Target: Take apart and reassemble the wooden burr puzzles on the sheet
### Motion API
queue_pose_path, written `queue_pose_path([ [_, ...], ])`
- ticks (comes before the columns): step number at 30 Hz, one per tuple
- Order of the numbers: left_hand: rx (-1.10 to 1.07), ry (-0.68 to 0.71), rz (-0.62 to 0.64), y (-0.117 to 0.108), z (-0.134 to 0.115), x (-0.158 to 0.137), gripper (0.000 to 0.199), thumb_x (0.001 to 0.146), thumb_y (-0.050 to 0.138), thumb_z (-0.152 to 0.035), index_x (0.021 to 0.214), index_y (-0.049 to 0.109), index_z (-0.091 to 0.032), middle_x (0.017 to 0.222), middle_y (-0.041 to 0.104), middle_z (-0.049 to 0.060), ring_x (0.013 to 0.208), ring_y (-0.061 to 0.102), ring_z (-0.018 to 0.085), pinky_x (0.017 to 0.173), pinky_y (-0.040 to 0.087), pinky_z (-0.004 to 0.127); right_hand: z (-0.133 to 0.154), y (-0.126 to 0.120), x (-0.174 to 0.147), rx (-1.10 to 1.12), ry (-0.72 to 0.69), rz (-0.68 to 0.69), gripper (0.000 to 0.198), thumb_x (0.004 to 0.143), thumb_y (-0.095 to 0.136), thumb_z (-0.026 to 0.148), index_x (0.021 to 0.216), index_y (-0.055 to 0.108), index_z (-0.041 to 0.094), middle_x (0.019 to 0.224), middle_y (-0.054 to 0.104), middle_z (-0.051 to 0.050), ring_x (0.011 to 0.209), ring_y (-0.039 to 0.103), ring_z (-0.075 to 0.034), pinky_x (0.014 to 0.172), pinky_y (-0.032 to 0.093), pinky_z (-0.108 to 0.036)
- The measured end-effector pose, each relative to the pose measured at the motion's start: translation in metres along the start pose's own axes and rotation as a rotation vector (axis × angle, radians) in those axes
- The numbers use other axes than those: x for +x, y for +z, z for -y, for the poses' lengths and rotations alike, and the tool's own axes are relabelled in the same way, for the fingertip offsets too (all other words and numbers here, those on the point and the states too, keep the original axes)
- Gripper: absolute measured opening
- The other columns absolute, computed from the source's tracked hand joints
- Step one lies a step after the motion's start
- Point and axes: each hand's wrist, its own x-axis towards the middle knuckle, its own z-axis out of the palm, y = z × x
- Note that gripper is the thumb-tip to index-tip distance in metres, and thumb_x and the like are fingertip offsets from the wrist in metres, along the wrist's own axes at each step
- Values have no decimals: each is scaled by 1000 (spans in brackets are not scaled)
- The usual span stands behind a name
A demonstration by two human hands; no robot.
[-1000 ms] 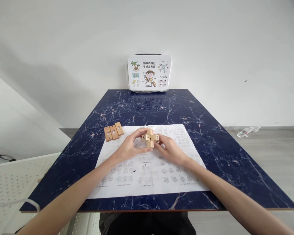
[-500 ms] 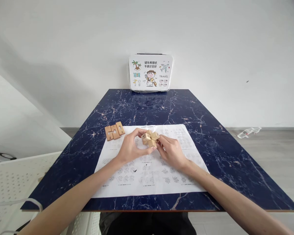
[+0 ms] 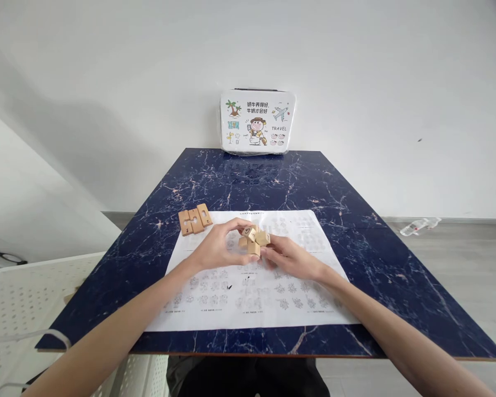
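A wooden burr puzzle (image 3: 254,241), made of several interlocked light wood pieces with dark marks on their ends, is held between both hands above the sheet. My left hand (image 3: 221,244) grips it from the left, with thumb at the near side and fingers at the far side. From the right, my right hand (image 3: 291,256) pinches its lower right part; some of those fingertips are hidden. Beneath lies a white instruction sheet (image 3: 248,309) printed with rows of diagrams. Left of the hands, flat notched wooden pieces (image 3: 195,219) rest side by side, partly at the sheet's corner.
A white cartoon-printed case (image 3: 256,122) stands at the back of the blue marbled table (image 3: 248,187), against the wall. A white perforated basket (image 3: 20,298) with a cable is at the left. A clear plastic bottle (image 3: 420,226) lies on the floor at the right.
The puzzle has turned and tilted slightly in my hands. My right-hand fingers have shifted lower around it. The whole view has moved a little.
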Motion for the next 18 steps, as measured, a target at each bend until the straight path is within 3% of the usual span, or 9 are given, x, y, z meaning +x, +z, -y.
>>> queue_pose_path([
  [2,0,14,34,-3,1,0,58,73,88,-41,124,66,-24,117,75,5,108,70,26,97,53,41,2,-2,-1,52,8,20,31,107,51,46,108,65,18,86,69,-4,66,59,-14,63,47,-28],
  [12,-32,17,-149,12,-6,-4,52,70,90,-39,115,68,-21,113,77,6,104,73,26,96,57,42,-1,11,-3,-155,-76,-337,21,101,59,33,90,71,20,81,75,-4,74,69,-19,72,53,-32],
  [16,-29,7,-266,21,-12,-4,52,68,91,-38,111,67,-21,111,77,6,102,73,26,96,59,43,-5,17,-5,-270,-158,-524,18,101,59,29,105,73,19,88,78,-5,76,72,-20,72,55,-32],
  [18,-23,12,-299,23,-13,-4,53,68,91,-38,112,67,-20,111,77,7,102,73,26,95,59,42,-6,16,-5,-278,-166,-555,19,101,60,30,111,73,20,93,79,-6,78,72,-21,74,56,-32],
])
